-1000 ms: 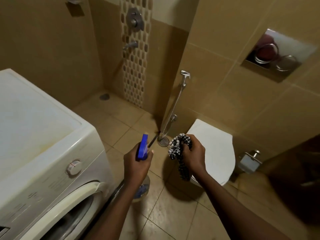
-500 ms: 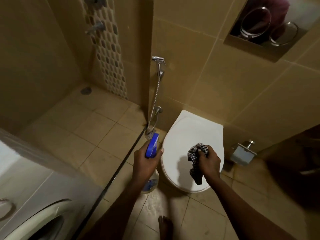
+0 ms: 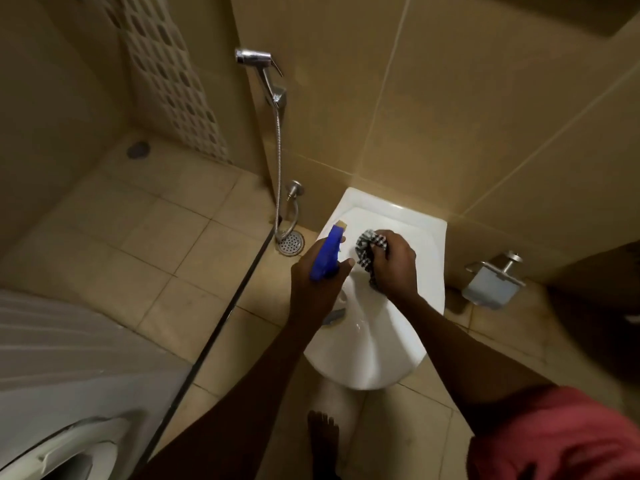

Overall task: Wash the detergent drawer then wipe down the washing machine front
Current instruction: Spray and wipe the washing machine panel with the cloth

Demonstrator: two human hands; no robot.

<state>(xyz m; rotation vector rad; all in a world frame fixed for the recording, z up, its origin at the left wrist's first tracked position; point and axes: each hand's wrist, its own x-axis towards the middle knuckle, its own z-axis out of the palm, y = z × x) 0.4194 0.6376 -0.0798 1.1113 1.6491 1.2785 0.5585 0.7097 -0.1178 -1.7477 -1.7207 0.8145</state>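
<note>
Grips the blue head of a spray bottle (image 3: 327,254) in the left hand (image 3: 320,275), with fingers curled round it. Bunches a black-and-white checked cloth (image 3: 369,249) in the right hand (image 3: 394,265), with the fist closed tight on it. Holds both over the closed white toilet lid (image 3: 381,341), close together; cannot tell if the cloth touches the lid. Stands with a bare foot (image 3: 322,438) on the beige tiles. Has the washing machine (image 3: 69,375) at the lower left, well apart from both hands, with only its white top and part of the round door in view
</note>
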